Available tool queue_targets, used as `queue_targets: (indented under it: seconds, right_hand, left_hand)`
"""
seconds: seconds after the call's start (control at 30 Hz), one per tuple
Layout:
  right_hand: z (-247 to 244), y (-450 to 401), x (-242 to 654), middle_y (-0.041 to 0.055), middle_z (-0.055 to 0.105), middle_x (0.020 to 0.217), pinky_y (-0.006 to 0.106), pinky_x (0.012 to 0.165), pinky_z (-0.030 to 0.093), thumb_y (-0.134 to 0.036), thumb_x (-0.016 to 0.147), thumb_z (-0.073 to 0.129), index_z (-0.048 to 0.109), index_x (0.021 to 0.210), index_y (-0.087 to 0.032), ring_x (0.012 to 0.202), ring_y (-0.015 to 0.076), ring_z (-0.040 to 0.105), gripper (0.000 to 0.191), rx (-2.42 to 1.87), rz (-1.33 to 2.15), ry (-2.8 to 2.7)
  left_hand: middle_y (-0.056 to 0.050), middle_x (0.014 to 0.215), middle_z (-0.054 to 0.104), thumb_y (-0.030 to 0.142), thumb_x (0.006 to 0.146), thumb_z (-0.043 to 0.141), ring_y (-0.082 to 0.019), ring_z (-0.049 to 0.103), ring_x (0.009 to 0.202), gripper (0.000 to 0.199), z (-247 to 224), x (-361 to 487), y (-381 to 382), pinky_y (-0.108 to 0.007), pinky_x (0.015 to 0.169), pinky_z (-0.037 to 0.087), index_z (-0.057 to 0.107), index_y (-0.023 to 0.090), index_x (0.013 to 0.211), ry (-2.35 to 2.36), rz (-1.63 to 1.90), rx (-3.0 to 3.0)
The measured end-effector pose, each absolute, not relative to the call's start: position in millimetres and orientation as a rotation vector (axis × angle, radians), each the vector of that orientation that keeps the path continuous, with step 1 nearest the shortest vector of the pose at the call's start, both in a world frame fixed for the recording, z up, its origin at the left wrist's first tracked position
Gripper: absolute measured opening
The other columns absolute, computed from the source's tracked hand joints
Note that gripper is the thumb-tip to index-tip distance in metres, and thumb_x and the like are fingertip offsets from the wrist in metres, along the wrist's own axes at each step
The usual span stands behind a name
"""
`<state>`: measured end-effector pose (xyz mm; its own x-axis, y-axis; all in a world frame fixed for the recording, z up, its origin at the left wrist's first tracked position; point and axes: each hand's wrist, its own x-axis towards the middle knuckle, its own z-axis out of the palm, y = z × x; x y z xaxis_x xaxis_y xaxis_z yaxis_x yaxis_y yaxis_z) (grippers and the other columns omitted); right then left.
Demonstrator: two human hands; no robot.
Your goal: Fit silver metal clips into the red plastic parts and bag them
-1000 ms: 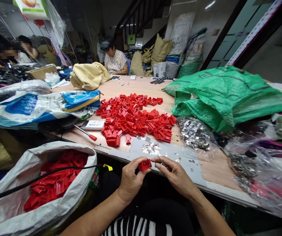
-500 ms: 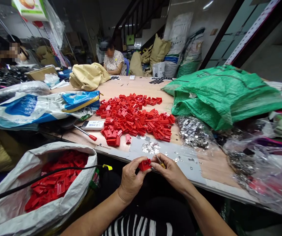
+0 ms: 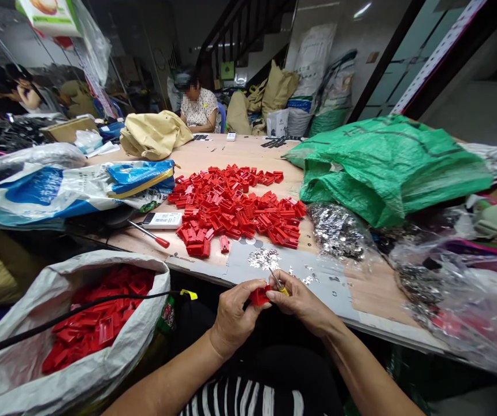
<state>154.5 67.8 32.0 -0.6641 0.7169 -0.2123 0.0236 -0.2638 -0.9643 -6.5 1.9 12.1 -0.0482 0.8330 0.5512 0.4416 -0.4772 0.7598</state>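
Red part (image 3: 259,296) pinched at tip of left hand (image 3: 236,312); right hand (image 3: 304,303) curled round yellow-handled tool (image 3: 284,291) just beside.

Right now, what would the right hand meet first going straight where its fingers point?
Most likely the red piece held in the left hand; the right hand appears close beside it, though depth leaves actual contact unclear.

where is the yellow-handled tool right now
In the head view, the yellow-handled tool is in the right hand, just right of the red part held in the left hand, below the silver pieces.
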Motion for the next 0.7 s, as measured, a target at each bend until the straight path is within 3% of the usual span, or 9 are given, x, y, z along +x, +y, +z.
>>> queue_targets:
  seconds: [0.27,0.5,0.7]
  right_hand:
    - [27.8,66.4,158.0,-0.0074,0.034,0.064,0.022,0.046,0.015,-0.059,0.080,0.060,0.045,0.085,-0.019,0.049,0.0063,0.024,0.043,-0.943,1.940,-1.542]
    - [32.6,64.1,155.5,-0.0041,0.045,0.070,0.021,0.050,0.027,-0.055,0.073,0.070,0.048,0.082,-0.019,0.057,0.0085,0.035,0.043,-1.021,1.781,-1.643]
    - [22.5,55.7,155.4,-0.0056,0.041,0.069,0.021,0.046,0.020,-0.054,0.077,0.067,0.048,0.091,-0.020,0.054,0.0074,0.031,0.042,-0.997,1.892,-1.608]
  left_hand:
    - [-0.005,0.099,0.073,0.025,0.078,0.069,-0.018,0.069,0.090,0.030,8.6,-8.1,1.0,-0.030,0.084,0.056,0.064,0.020,0.107,1.423,1.470,1.733]
    - [-0.005,0.098,0.073,0.025,0.078,0.069,-0.018,0.069,0.089,0.028,8.6,-8.2,-1.2,-0.029,0.083,0.055,0.064,0.020,0.106,1.394,1.445,1.687]
    - [-0.004,0.102,0.072,0.021,0.078,0.069,-0.017,0.068,0.093,0.029,7.6,-12.6,-6.3,-0.029,0.086,0.054,0.064,0.021,0.106,1.329,1.401,1.711]
